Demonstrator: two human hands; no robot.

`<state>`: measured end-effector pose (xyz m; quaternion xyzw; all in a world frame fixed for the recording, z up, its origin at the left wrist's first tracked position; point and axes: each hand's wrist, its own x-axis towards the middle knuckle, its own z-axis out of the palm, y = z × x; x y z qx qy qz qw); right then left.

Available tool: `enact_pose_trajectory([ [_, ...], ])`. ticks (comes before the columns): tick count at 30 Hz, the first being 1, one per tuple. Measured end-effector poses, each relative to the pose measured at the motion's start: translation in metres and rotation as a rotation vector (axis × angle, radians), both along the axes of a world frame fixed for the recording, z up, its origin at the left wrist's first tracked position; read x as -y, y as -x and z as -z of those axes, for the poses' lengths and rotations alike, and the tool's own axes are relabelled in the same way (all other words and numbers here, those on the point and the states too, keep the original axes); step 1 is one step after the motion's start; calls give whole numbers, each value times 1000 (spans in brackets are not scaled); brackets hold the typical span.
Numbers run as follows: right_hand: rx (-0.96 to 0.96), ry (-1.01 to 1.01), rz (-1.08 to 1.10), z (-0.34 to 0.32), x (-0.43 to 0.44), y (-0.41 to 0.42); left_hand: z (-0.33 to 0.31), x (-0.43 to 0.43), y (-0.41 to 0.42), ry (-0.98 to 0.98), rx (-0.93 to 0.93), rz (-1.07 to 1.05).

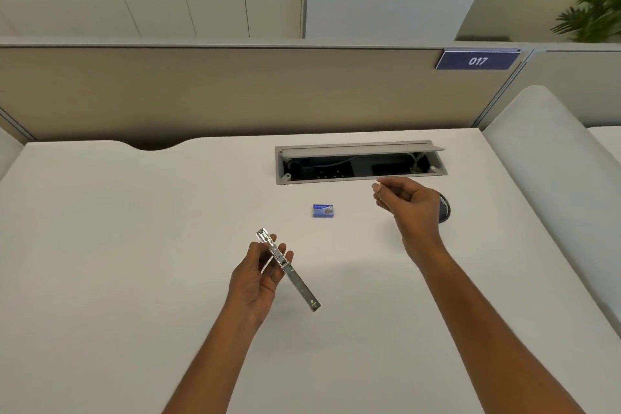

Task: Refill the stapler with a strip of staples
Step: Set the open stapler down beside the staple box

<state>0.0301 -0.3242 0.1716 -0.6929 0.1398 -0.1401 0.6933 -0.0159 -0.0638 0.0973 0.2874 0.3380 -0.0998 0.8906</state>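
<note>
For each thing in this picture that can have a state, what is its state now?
stapler: opened out, metal, held off the desk in the left hand.
staple box: lying flat on the desk, looks shut.
right hand: raised, fingertips pinched; a staple strip cannot be made out.
cable tray lid: flipped open, cables visible inside.

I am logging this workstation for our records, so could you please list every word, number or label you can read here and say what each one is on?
"017": white digits on the blue desk number sign fixed to the partition at upper right.
Blue staple box on the desk: it carries printing and a small picture, too small and blurred to read.
Metal stapler in the left hand: no readable marking.
</note>
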Motion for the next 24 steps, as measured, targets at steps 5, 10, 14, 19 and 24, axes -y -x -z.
enact_pose_trajectory([
  [5, 25, 111, 95, -14, 58, -8, 3, 14, -4, -8, 4, 25],
  [10, -66, 202, 238, 1, 109, -15, 7, 28, -5, -23, 9, 48],
  [14, -149, 393, 287, 25, 130, -18, 11, 36, -7, -25, 17, 54],
  [19, -204, 638, 245, 50, 138, -21, 12, 46, -8, -35, 29, 64],
  [24, -251, 752, 173, 66, 137, -20, 12, 48, -6, -41, 18, 54],
])
